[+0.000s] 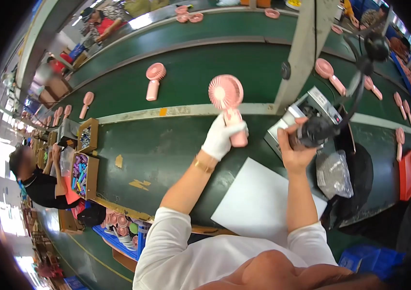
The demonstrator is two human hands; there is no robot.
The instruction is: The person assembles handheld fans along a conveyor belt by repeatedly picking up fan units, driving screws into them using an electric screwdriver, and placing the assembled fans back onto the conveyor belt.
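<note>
The table (167,145) is dark green; the sheet (254,203) on it is white, the fan (226,92) above it pink.

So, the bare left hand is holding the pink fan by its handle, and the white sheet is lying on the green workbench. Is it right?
Not quite: the head view shows the left hand in a white glove, not bare. It is holding the pink fan by its handle, and the white sheet is lying on the green workbench.

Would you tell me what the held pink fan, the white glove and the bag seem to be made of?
Fan: probably hard plastic, smooth and evenly pink, with thin ribs that look moulded.
Glove: likely soft fabric, matte white, fitting closely around the hand.
Bag: apparently thin see-through plastic film, by its wrinkles and glossy highlights.
</note>
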